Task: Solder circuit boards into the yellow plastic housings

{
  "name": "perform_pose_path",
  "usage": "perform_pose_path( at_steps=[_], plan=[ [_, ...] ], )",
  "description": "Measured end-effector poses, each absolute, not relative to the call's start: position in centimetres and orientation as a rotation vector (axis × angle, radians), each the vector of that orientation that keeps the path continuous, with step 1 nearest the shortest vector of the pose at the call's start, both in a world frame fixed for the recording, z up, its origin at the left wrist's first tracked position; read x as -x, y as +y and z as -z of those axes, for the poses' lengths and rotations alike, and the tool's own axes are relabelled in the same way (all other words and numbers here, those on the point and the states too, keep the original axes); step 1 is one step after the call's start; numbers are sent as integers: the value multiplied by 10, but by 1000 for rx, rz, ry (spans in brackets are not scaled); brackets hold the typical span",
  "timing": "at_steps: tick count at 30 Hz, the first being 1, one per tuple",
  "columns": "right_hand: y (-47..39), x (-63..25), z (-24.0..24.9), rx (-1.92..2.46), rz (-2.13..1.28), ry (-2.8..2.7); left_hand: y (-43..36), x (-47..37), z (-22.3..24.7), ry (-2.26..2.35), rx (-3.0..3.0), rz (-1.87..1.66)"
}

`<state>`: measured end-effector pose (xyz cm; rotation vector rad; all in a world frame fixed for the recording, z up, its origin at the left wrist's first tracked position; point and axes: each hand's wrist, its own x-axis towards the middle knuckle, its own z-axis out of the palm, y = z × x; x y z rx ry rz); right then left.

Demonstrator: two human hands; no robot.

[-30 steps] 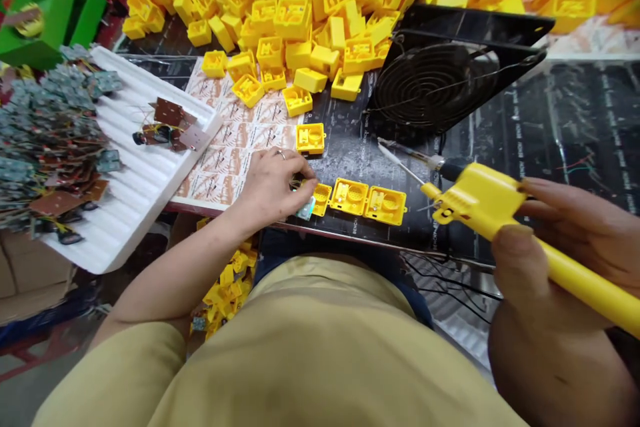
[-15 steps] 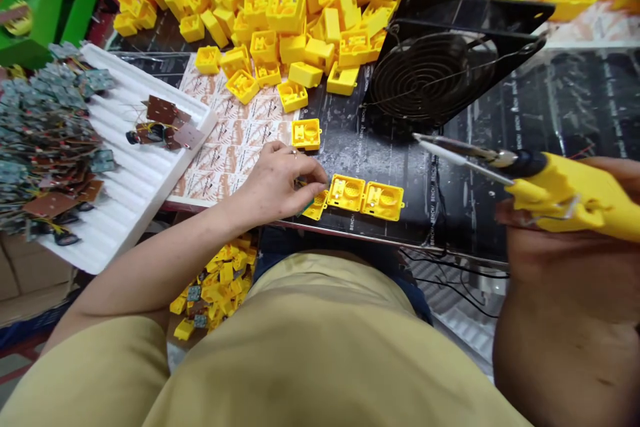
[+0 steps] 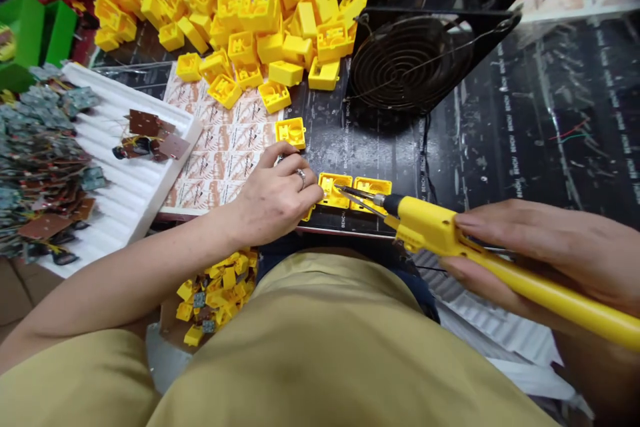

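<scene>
"Dark, glossy bench (image 3: 540, 140), a heap of yellow cases (image 3: 260, 10) along the back, a black fan (image 3: 400, 67) before it. What do the hands have?"

"Right hand (image 3: 545, 250): fingers and thumb round the yellow grip of a soldering iron (image 3: 430, 221). Left hand (image 3: 280, 197): bent fingers bunched low over the left case (image 3: 309, 215), which is mostly hidden. Whether they pinch anything, I can't tell."

"Where is the iron pointing?"

"Leftward across the near edge of the bench, its tip over the middle case (image 3: 327, 198), close to the left hand. Touching or hovering, I can't tell. Its metal shaft passes partly in front of the right case (image 3: 376, 185)."

"How would it handle?"

"Light, I'd guess, and stiff, the smooth plastic perhaps turning a little in damp fingers. Hold it by the grip, well back from the metal, which is probably hot."

"And the cases?"

"Lighter yet, I'd say: rigid, likely to slide on that shiny surface, easily marked by heat. Take one by its outer walls."

"How do they look?"

"Iron: bright yellow, slim-gripped, thicker towards the front, with a black collar and a thin rod beside the shaft. Cases: the same yellow, squarish, uncovered, moulded inside."
</scene>
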<state>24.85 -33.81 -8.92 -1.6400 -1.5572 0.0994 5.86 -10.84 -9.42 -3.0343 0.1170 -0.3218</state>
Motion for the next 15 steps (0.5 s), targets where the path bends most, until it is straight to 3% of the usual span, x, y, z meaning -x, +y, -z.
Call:
perform_pose_path(
  at_steps=[4,15],
  plan=[
    [-327,-264,93,1396,-35,-1805,-108,-60,93,102,3043,331],
    [-324,-260,90,1482,-28,-2035,-108,-70,89,94,3074,94]
  ],
)
